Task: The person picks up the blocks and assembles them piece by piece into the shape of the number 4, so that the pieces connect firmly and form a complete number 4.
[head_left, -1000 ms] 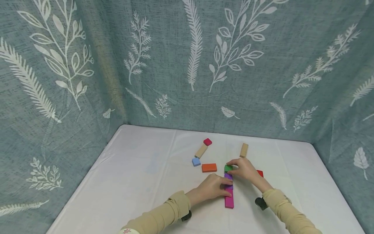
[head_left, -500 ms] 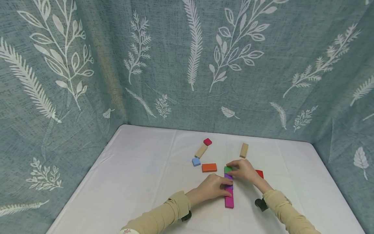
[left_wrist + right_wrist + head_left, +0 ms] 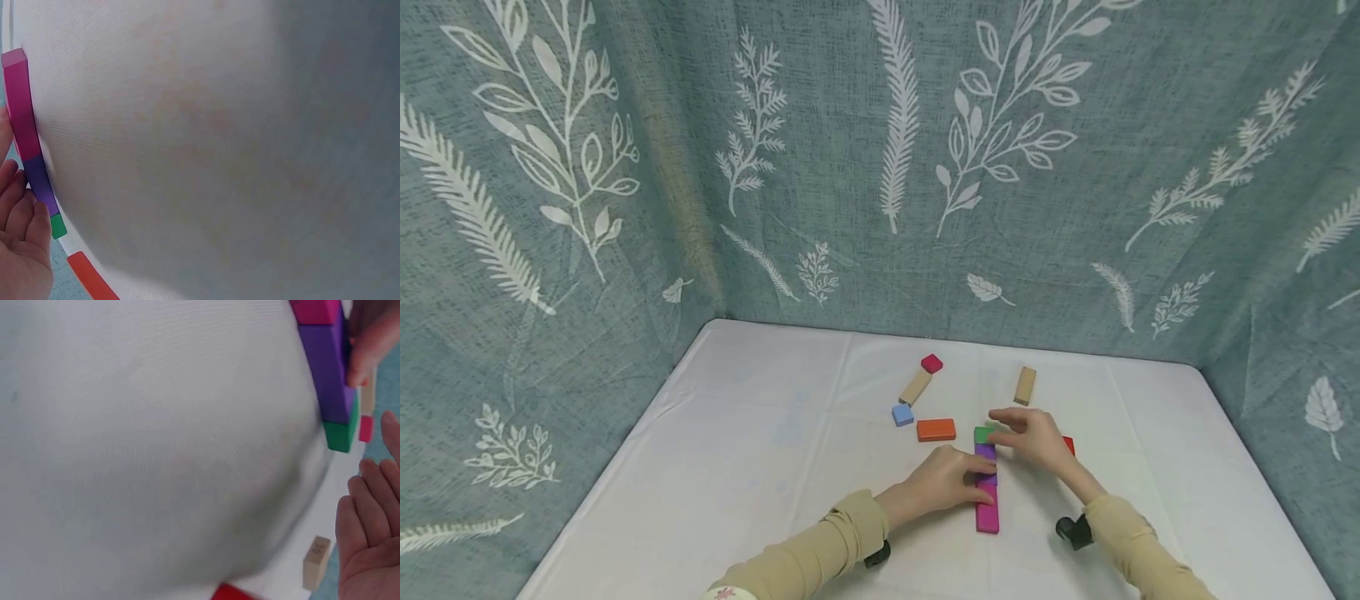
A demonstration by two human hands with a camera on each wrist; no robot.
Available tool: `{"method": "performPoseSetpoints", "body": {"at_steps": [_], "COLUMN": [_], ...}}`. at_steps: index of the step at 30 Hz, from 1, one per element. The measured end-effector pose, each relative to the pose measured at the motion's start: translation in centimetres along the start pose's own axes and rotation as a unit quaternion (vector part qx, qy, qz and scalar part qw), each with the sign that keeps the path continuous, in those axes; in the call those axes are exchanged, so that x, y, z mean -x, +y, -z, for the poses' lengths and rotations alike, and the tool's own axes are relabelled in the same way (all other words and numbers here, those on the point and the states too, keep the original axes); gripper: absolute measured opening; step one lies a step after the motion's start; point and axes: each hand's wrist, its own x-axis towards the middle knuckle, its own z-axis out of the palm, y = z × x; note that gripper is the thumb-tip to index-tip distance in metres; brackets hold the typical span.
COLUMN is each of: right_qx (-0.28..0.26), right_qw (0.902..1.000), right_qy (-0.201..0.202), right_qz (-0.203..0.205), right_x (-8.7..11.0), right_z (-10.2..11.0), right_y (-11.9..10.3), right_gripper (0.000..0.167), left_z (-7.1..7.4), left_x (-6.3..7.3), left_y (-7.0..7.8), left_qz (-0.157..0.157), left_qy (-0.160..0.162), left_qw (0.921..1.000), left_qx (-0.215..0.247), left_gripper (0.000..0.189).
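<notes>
A magenta block, a purple block and a small green block form one straight row, end to end, on the white table. My left hand rests on the row from its left side, thumb on the magenta block and a fingertip on the purple one. Beside the green block, at the row's far end, is my right hand; its fingers are spread and hold nothing. The right wrist view shows its fingers apart from the green block.
An orange block lies left of the row. Farther back are a blue block, a wooden block, a crimson block and another wooden block. A red block is partly hidden behind my right hand.
The green block has come slightly nearer, up against the purple block. My right hand has then let go of it and shifted right. My left hand has stayed put.
</notes>
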Motion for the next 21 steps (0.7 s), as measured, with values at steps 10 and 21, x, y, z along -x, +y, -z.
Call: {"method": "performPoseSetpoints", "body": {"at_steps": [10, 21], "right_qx": [-0.002, 0.049], "right_qw": [0.9979, 0.9927], "right_qy": [0.059, 0.082], "right_qz": [-0.026, -0.074], "right_x": [2.0, 4.4], "right_z": [3.9, 7.9], "right_y": [0.7, 2.9], "right_gripper": [0.044, 0.048], "left_z": [0.1, 0.2], "left_x": [-0.1, -0.1], "left_y": [0.1, 0.2], "left_qz": [0.014, 0.025], "left_qy": [-0.007, -0.013], "left_qw": [0.9998, 0.9995], "left_qx": [0.014, 0.016], "left_gripper": [0.041, 0.042]}}
